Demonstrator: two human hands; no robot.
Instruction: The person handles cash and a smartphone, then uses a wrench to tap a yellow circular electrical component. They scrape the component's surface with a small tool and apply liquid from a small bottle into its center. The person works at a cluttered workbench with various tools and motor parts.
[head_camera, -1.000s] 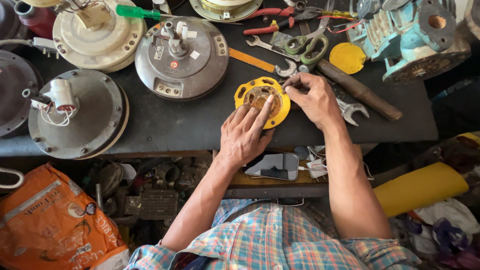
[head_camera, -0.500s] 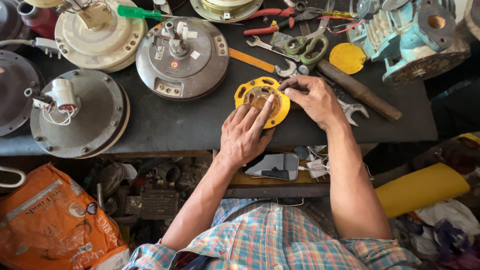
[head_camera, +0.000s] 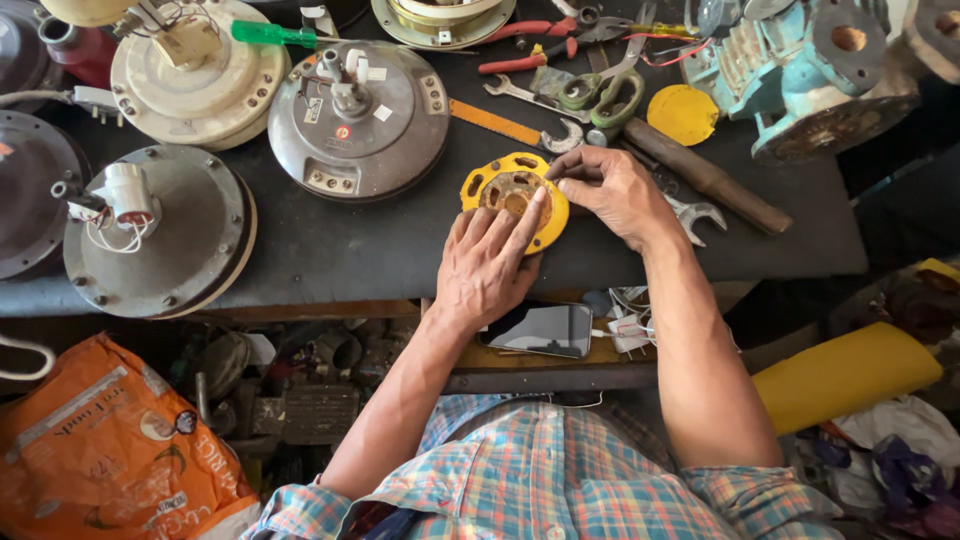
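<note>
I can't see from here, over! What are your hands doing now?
Left hand flat on yellow round part, fingers over its brown core. Right hand pinching its right edge. Spanner and scissors close by.

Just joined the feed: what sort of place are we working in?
Likely a ceiling-fan repair workbench: opened fan motor housings, spanners and pliers crowd the dark bench, and both hands work a yellow stator disc.

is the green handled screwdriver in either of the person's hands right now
No, the green-handled screwdriver lies at the far edge of the bench, while the left hand and right hand rest on the yellow round part.
</note>
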